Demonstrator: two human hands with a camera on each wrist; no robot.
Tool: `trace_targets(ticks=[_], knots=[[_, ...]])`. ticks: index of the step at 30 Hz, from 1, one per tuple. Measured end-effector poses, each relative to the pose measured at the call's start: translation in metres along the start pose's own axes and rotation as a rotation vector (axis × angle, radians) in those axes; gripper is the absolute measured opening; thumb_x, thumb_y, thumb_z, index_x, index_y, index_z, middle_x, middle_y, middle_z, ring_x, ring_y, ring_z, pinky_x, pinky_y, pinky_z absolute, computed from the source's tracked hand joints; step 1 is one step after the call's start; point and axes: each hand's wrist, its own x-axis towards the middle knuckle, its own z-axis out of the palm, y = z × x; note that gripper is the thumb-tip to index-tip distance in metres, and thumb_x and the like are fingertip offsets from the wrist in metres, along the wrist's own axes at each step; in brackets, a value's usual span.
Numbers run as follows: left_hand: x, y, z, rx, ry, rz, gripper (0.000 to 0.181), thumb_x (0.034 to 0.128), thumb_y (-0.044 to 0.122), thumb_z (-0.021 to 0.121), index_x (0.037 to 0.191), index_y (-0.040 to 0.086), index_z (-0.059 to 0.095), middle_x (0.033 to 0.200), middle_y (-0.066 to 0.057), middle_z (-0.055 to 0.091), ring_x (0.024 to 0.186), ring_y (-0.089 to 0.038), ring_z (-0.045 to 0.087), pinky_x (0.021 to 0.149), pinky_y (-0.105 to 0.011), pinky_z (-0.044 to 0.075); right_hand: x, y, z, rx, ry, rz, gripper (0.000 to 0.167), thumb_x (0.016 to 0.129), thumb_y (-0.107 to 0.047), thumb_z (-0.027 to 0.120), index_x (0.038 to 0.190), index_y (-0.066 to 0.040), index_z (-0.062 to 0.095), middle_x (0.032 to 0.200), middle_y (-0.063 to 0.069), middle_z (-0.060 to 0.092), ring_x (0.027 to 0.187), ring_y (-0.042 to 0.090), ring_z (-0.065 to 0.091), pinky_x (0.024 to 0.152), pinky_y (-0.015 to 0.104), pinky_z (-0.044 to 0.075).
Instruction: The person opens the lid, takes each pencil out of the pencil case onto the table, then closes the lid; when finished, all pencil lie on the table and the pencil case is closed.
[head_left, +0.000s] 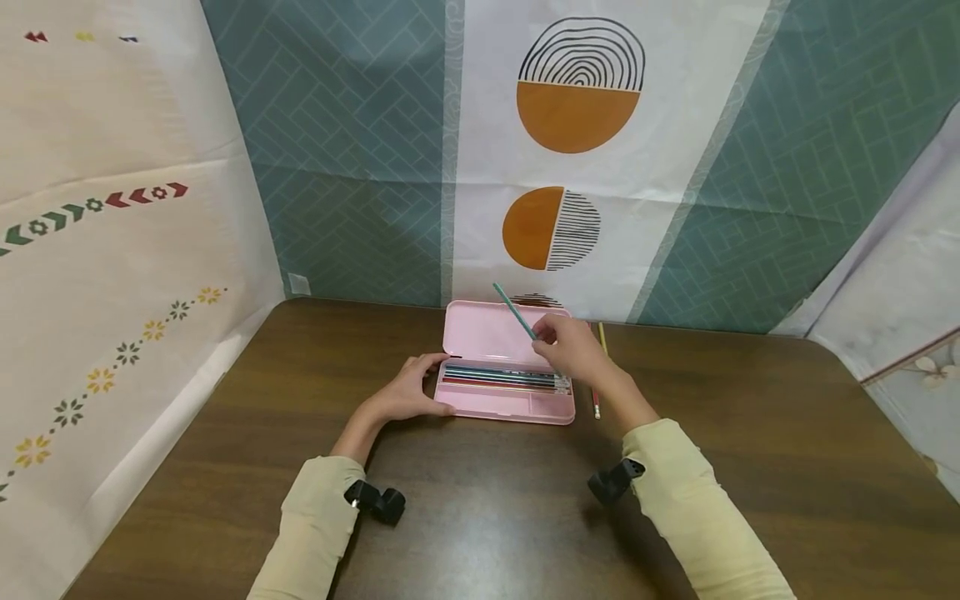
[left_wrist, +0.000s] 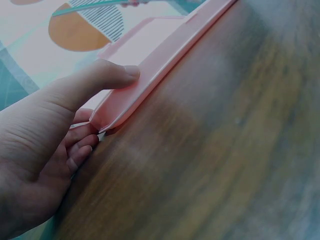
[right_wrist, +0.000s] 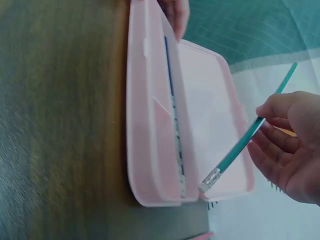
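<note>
An open pink pencil case [head_left: 487, 403] lies on the table with its lid [head_left: 480, 329] tipped back, and several pencils [head_left: 502, 377] lie side by side in its rear compartment. At the case's left end my left hand [head_left: 408, 390] grips it, the thumb on the front wall and the fingers round the end, as the left wrist view shows at the case [left_wrist: 150, 75]. My right hand [head_left: 573, 346] pinches a green pencil [head_left: 513, 310] above the lid. In the right wrist view this pencil [right_wrist: 237, 149] slants, its eraser end pointing down toward the case.
Right of the case, partly behind my right arm, lie a red pencil [head_left: 596, 403] and a yellow pencil [head_left: 602, 337] on the brown table [head_left: 480, 500]. Patterned cloth [head_left: 360, 167] hangs behind the table's back edge and along both sides.
</note>
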Motion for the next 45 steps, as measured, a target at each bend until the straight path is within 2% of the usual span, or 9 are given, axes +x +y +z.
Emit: trace_targets(ticks=[3,11,21,24,27,31,37,45], knots=[[0.0,0.001,0.0,-0.001,0.0,-0.007,0.09,0.068,0.027,0.085,0.142,0.001,0.04,0.132,-0.018,0.045,0.122,-0.032,0.034,0.101,-0.053,0.032,-0.002,0.003,-0.008,0.019,0.025,0.032,0.016,0.089,-0.007,0.062,0.1,0.004,0.064,0.088,0.011,0.065,0.083,0.026,0.06,0.076,0.04,0.05],[-0.001,0.003,-0.001,-0.014,-0.003,-0.014,0.092,0.0683,0.029,0.084,0.143,0.001,0.039,0.133,-0.019,0.044,0.123,-0.033,0.033,0.101,-0.054,0.032,-0.008,0.02,-0.031,0.018,0.08,0.134,0.033,0.091,-0.007,0.057,0.119,0.008,0.058,0.099,0.021,0.066,0.09,0.032,0.061,0.078,0.043,0.049],[-0.001,0.003,0.0,-0.017,-0.006,-0.023,0.092,0.0685,0.029,0.084,0.143,0.002,0.038,0.134,-0.018,0.043,0.124,-0.032,0.033,0.102,-0.053,0.032,-0.019,0.05,-0.049,-0.054,0.103,0.208,0.039,0.088,-0.007,0.057,0.121,0.012,0.057,0.1,0.023,0.066,0.084,0.032,0.063,0.078,0.045,0.048],[-0.001,0.002,0.0,-0.014,-0.007,-0.02,0.091,0.0687,0.029,0.084,0.143,0.002,0.039,0.133,-0.018,0.044,0.123,-0.032,0.033,0.101,-0.053,0.032,-0.024,0.061,-0.05,-0.06,0.093,0.224,0.039,0.088,-0.008,0.057,0.12,0.014,0.056,0.096,0.022,0.066,0.074,0.026,0.064,0.079,0.045,0.048],[-0.001,0.003,0.0,-0.016,-0.005,-0.014,0.091,0.0686,0.027,0.084,0.143,0.001,0.039,0.133,-0.018,0.044,0.123,-0.032,0.033,0.101,-0.053,0.032,-0.029,0.07,-0.051,-0.044,0.069,0.248,0.04,0.089,-0.008,0.057,0.121,0.015,0.055,0.095,0.023,0.066,0.065,0.02,0.064,0.074,0.042,0.05],[-0.002,0.003,0.0,-0.014,-0.001,0.001,0.09,0.0683,0.027,0.084,0.142,0.0,0.04,0.132,-0.018,0.044,0.122,-0.033,0.034,0.1,-0.053,0.033,-0.036,0.078,-0.052,-0.029,0.04,0.29,0.042,0.091,-0.008,0.056,0.124,0.016,0.053,0.102,0.026,0.065,0.068,0.022,0.066,0.067,0.036,0.051],[-0.002,0.002,-0.001,-0.008,0.002,-0.006,0.09,0.0682,0.027,0.085,0.142,0.001,0.04,0.132,-0.017,0.045,0.122,-0.032,0.034,0.101,-0.052,0.033,-0.044,0.09,-0.053,-0.001,0.03,0.337,0.041,0.092,-0.007,0.057,0.124,0.018,0.052,0.109,0.032,0.062,0.074,0.03,0.069,0.068,0.038,0.054],[-0.001,0.002,-0.001,-0.009,0.001,0.006,0.091,0.068,0.027,0.085,0.142,0.0,0.04,0.132,-0.018,0.045,0.121,-0.032,0.034,0.1,-0.053,0.033,-0.053,0.108,-0.042,0.024,0.021,0.368,0.039,0.091,-0.003,0.059,0.12,0.021,0.053,0.108,0.034,0.062,0.067,0.024,0.069,0.064,0.034,0.055]])
